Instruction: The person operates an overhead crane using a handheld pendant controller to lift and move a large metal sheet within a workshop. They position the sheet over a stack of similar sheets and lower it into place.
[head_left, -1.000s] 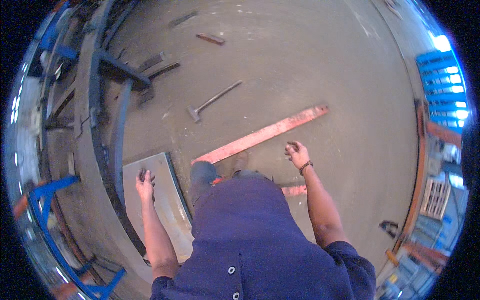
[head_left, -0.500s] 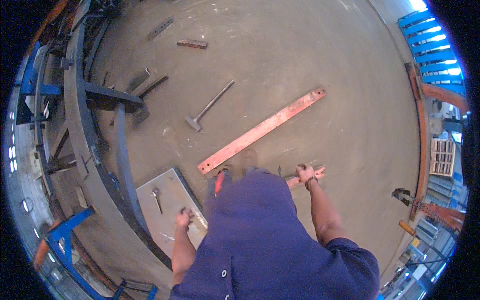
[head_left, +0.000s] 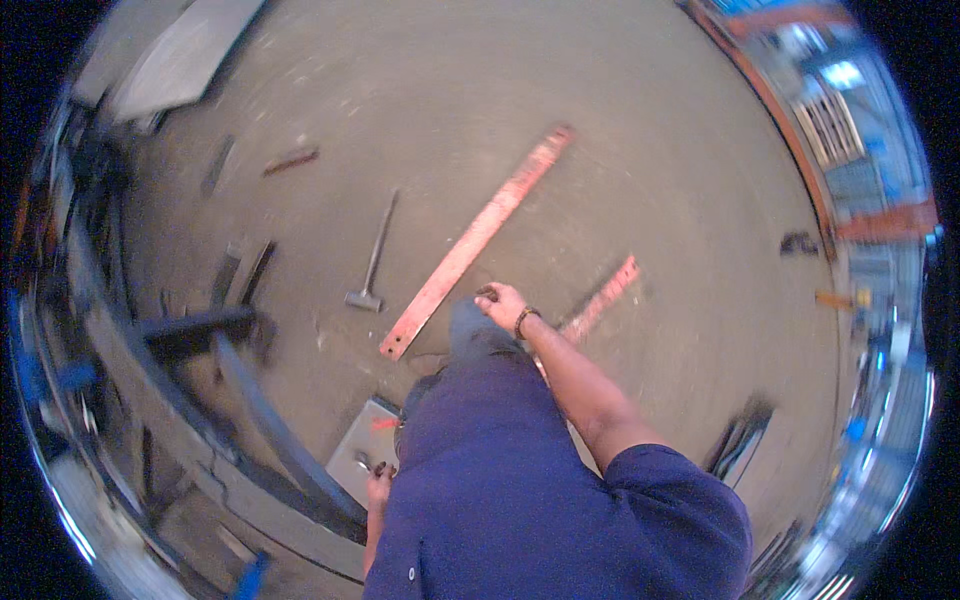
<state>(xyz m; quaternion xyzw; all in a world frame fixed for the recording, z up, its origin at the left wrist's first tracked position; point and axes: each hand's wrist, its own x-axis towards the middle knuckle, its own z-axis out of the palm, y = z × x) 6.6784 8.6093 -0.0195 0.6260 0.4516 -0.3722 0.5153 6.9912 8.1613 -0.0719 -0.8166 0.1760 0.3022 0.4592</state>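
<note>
The long red bar (head_left: 478, 240) lies on the floor (head_left: 660, 190) around the middle of the frame, slanting from upper right to lower left, with two dark holes at its lower end. Close to that end, just right of it in the picture, is the person's right hand (head_left: 500, 305), in front of the blue trouser leg; a dark bracelet (head_left: 525, 321) circles its wrist. Its fingers are curled in, and whether they grip anything small I cannot tell. Right of this hand lies a shorter red bar (head_left: 607, 297), partly covered by the forearm. At lower centre-left, the left hand (head_left: 379, 484) is at a grey plate (head_left: 350, 437), right beside a small metal tool (head_left: 362, 459); blur and the angle keep me from telling whether its fingers grasp that tool or are merely next to it. Left of the long bar, well apart from the hands, a long-handled hammer (head_left: 381, 245) lies with its head toward the bottom of the frame. Farther out, a short reddish-brown piece (head_left: 290, 162) lies at upper left, a big dark frame (head_left: 130, 370) fills the left side, and a slatted pallet (head_left: 831, 128) is at upper right, beyond an orange-brown rail (head_left: 770, 103).
</note>
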